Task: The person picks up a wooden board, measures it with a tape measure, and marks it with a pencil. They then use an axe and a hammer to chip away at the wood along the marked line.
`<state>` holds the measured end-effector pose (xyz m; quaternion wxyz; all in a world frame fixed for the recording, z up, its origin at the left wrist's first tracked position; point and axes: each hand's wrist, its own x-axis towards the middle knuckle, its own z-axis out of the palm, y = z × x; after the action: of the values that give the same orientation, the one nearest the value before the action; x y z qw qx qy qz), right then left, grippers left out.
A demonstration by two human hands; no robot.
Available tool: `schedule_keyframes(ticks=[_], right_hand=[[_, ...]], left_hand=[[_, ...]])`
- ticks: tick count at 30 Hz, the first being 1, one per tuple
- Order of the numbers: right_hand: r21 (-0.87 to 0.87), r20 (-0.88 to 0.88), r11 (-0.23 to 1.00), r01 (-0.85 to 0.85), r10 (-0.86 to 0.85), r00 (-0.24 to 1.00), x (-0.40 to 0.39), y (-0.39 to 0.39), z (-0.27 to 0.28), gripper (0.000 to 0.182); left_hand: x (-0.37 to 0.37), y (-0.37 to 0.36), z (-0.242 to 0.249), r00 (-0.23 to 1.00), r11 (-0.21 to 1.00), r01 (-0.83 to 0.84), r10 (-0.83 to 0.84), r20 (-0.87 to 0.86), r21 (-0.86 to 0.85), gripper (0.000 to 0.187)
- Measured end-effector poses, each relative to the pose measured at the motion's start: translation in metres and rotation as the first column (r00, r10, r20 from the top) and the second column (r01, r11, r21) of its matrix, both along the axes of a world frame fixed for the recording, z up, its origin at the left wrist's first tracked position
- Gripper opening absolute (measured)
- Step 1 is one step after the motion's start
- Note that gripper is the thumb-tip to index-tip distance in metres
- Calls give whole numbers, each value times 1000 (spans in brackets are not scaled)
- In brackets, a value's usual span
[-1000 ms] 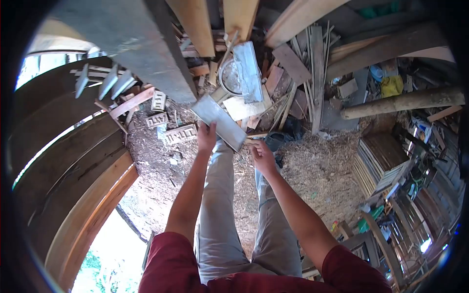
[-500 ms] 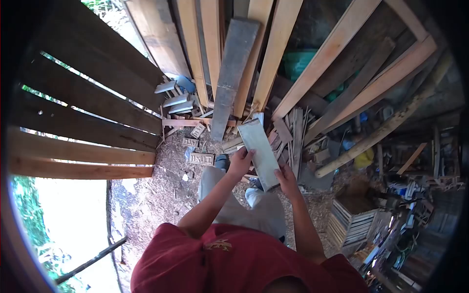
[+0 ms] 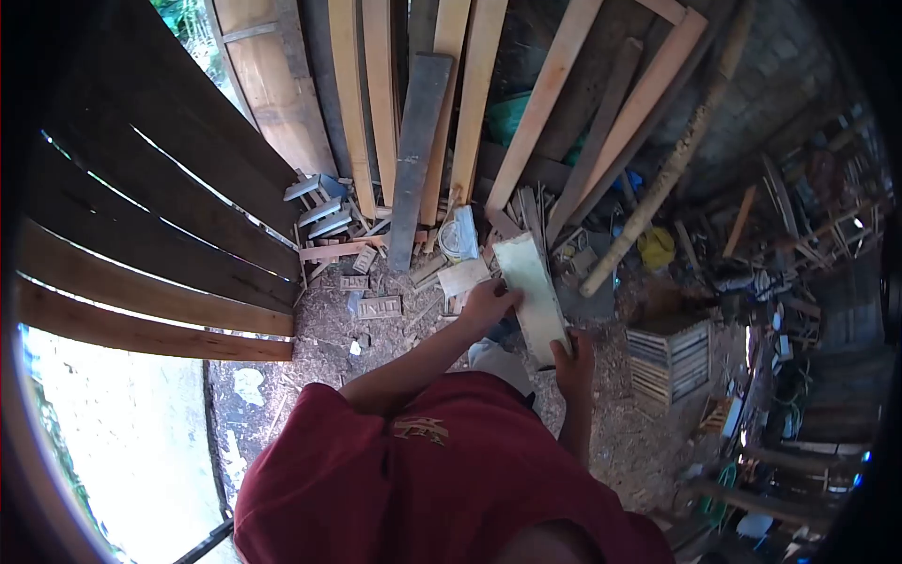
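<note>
1. Pale board (image 3: 532, 291) — centre of the frame, held slanted above the sawdust floor (image 3: 319, 348).
2. Left hand (image 3: 489, 305) — fingers closed on the board's left edge.
3. Right hand (image 3: 571, 362) — gripping the board's lower end.
4. Leaning planks (image 3: 413, 141), upper centre; slatted crate (image 3: 669, 357), to the right of the hands.

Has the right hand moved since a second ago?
Yes. The right hand was off the pale board; now it grips its near end, closer to the slatted crate.

Single head view, fisheye, looks steeply down over red shirt (image 3: 423, 479) toward leaning planks (image 3: 413, 122).
</note>
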<state>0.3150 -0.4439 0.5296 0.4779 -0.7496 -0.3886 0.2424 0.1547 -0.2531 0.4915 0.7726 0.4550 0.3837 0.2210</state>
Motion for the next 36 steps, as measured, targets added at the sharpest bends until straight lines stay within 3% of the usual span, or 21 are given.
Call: schedule_keyframes(ticks=[2, 3, 5, 8, 11, 14, 17, 21, 24, 25, 28, 29, 31, 36], right_hand=[[12, -15, 983, 185, -184, 983, -43, -44, 10, 32], [0, -56, 975, 221, -220, 974, -59, -71, 8, 32], [-12, -132, 952, 307, -306, 943, -81, -117, 7, 31], [30, 197, 955, 296, -296, 935, -105, -166, 51, 30], [110, 301, 905, 410, -424, 854, -115, -214, 66, 30], [137, 462, 813, 566, -558, 689, -113, -248, 73, 32], [180, 500, 711, 680, -661, 560, -102, -281, 74, 36], [134, 569, 610, 781, -693, 443, -76, -358, 79, 43], [139, 603, 505, 852, -725, 332, -49, -437, 86, 50], [115, 616, 489, 865, -718, 325, -40, -460, 80, 64], [123, 589, 394, 911, -768, 253, -8, -537, 86, 78], [88, 595, 376, 923, -763, 254, 2, -560, 92, 89], [40, 605, 322, 946, -761, 234, 18, -596, 109, 92], [-44, 628, 270, 962, -741, 237, 74, -655, 125, 99]], left_hand=[[-6, -37, 27, 996, 996, 86, -85, 22, -38, 48], [-13, -56, 48, 989, 984, 147, -144, 40, -98, 61], [-10, -87, 50, 973, 956, 227, -215, 82, -186, 61], [3, -147, 65, 948, 901, 312, -273, 163, -301, 52], [15, -183, 91, 874, 804, 484, -458, 159, -345, 37], [43, -215, 89, 785, 753, 615, -557, 271, -235, 39], [79, -256, 82, 694, 689, 709, -647, 315, -147, 36], [134, -345, 99, 657, 670, 732, -645, 390, -124, 32], [185, -415, 94, 534, 536, 836, -746, 398, -117, 31], [206, -436, 96, 523, 525, 842, -740, 423, -121, 30], [249, -517, 98, 514, 492, 853, -732, 447, -175, 26], [259, -538, 94, 508, 463, 860, -739, 442, -214, 25], [295, -586, 85, 512, 423, 859, -729, 454, -289, 23], [363, -657, 80, 429, 333, 902, -764, 482, -274, 31]])
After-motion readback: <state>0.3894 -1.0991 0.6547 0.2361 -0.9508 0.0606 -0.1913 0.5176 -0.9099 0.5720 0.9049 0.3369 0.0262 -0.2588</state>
